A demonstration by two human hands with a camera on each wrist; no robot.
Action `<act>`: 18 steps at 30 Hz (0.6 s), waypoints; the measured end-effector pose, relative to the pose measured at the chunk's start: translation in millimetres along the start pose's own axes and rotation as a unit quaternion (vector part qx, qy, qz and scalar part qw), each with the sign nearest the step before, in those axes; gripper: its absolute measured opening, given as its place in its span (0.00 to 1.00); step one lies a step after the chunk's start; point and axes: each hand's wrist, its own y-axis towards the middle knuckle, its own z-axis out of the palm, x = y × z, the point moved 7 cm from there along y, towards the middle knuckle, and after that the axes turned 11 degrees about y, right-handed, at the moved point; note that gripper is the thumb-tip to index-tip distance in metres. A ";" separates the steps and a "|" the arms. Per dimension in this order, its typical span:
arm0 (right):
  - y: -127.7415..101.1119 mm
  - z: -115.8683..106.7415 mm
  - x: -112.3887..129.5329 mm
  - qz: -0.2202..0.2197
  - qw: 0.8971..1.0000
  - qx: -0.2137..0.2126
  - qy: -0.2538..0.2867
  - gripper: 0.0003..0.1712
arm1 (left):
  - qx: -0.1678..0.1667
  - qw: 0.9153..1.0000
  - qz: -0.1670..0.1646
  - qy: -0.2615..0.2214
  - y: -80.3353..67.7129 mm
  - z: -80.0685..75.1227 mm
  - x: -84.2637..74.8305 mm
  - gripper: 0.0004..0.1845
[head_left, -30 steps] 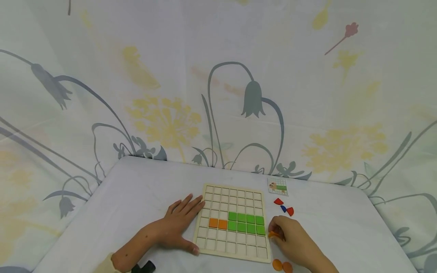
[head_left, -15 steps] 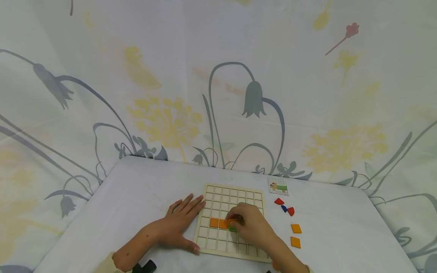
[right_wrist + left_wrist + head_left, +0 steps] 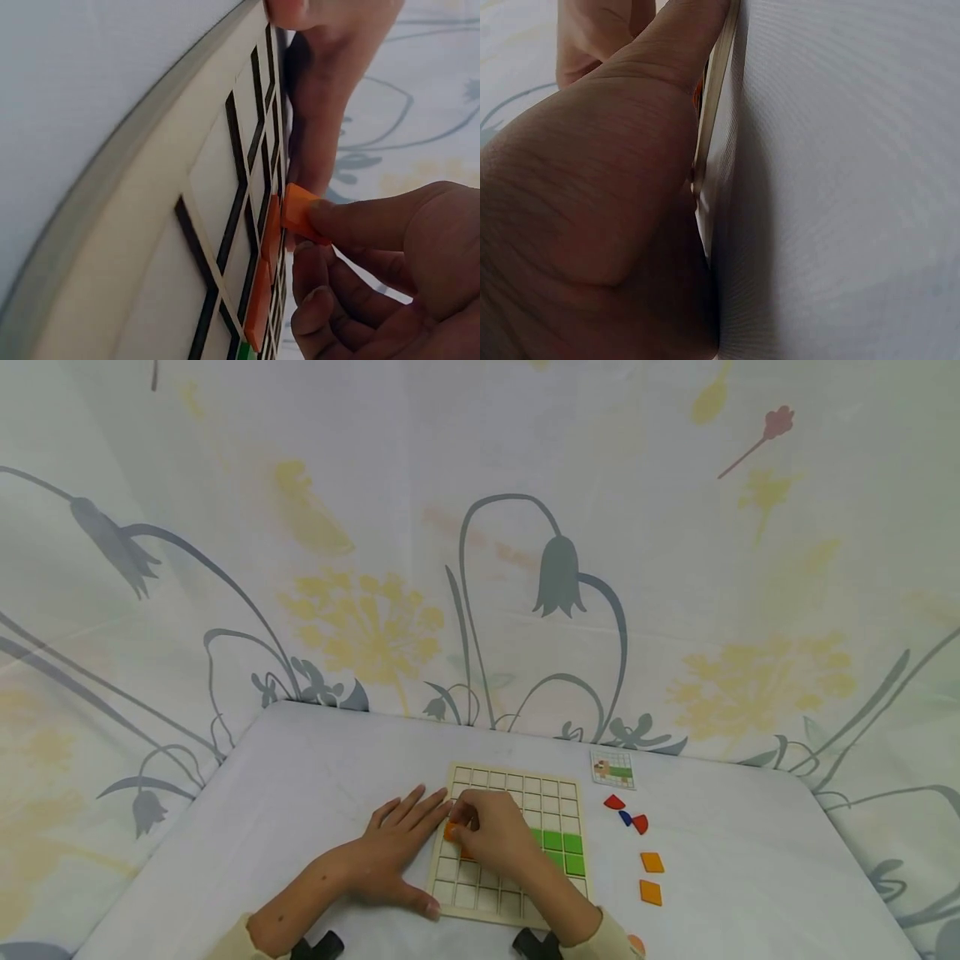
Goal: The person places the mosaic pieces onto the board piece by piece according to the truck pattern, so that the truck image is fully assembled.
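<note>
The right hand [image 3: 491, 837] pinches an orange tile [image 3: 300, 214] in its fingers [image 3: 352, 225], holding it tilted over the left edge of the wooden grid board [image 3: 517, 785], just above the orange tiles already seated there. The left hand [image 3: 393, 852] lies released and flat on the desk [image 3: 315, 777], fingers and thumb touching the board's left rim

— where did the right hand [image 3: 491, 835] go?
— it slid from the board's right edge to its left side, with an orange tile [image 3: 450, 832] in its fingers.
— and the green tiles [image 3: 562, 852]?
— showing again now.
</note>
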 end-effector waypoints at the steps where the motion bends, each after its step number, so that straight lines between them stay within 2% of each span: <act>1: 0.9 1.2 -0.9 0.003 1.000 -0.001 -0.002 0.07 | 0.000 1.000 0.000 -0.001 -0.2 -0.3 -0.3 0.69; 8: 1.6 6.6 -4.2 0.018 1.000 0.004 0.001 0.08 | -0.007 1.000 0.008 -0.005 -1.7 -3.8 -3.1 0.69; 18: -6.2 8.3 -4.6 0.014 1.000 0.003 -0.008 0.10 | -0.015 1.000 0.014 -0.005 -1.6 -6.9 -6.8 0.69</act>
